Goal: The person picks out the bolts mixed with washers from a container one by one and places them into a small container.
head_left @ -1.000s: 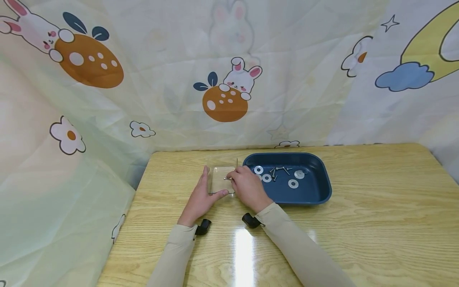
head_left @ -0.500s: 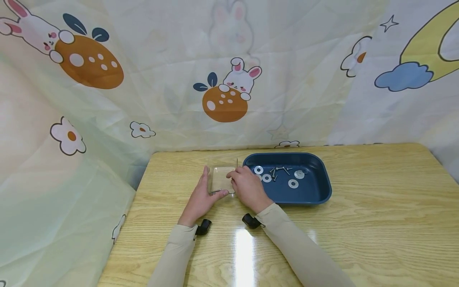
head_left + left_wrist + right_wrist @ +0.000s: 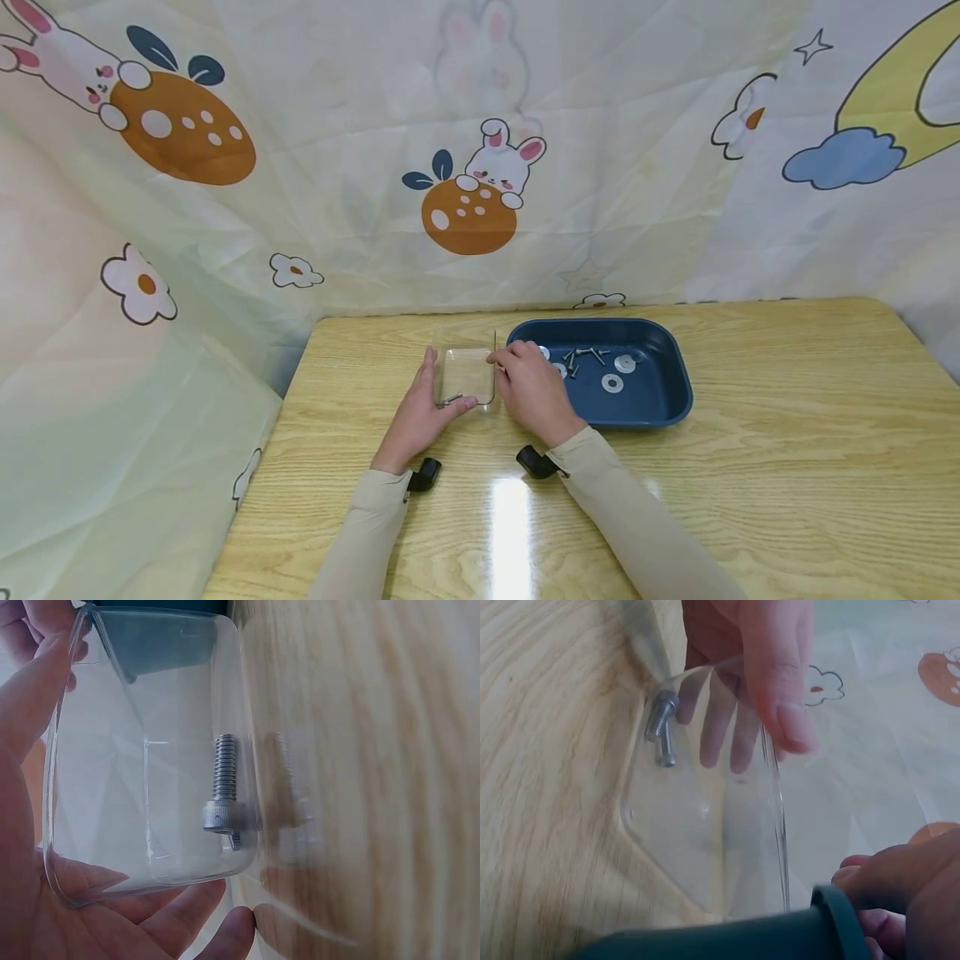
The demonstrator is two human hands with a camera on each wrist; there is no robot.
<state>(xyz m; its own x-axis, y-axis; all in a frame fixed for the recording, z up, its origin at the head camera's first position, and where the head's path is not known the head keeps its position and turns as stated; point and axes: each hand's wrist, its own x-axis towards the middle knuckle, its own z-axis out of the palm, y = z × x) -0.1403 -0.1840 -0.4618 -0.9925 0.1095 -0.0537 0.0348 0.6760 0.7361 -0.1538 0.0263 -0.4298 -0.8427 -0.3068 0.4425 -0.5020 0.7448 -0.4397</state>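
Note:
A clear plastic box [image 3: 468, 375] stands on the wooden table. My left hand [image 3: 411, 427] holds it from the left, with the thumb at the near rim and the fingers along the left wall. Socket-head bolts [image 3: 223, 784] lie inside on the floor of the box, by the near left corner; two show in the right wrist view. My right hand [image 3: 538, 396] hovers between the box's right wall and the blue tray [image 3: 626, 419], with its fingers loosely bent and nothing visible in them. Some of its fingertips are hidden.
Inside the tray lie several washers [image 3: 612, 383] and several loose bolts [image 3: 576, 365]. Part of its left side is hidden behind my right hand. A printed curtain [image 3: 637, 208] hangs along the table's back edge, and another stretch runs down the left.
A bolt that my right fingers held over the box has dropped in beside the near wall. My right hand has then moved right, toward the tray. The left hand stays put.

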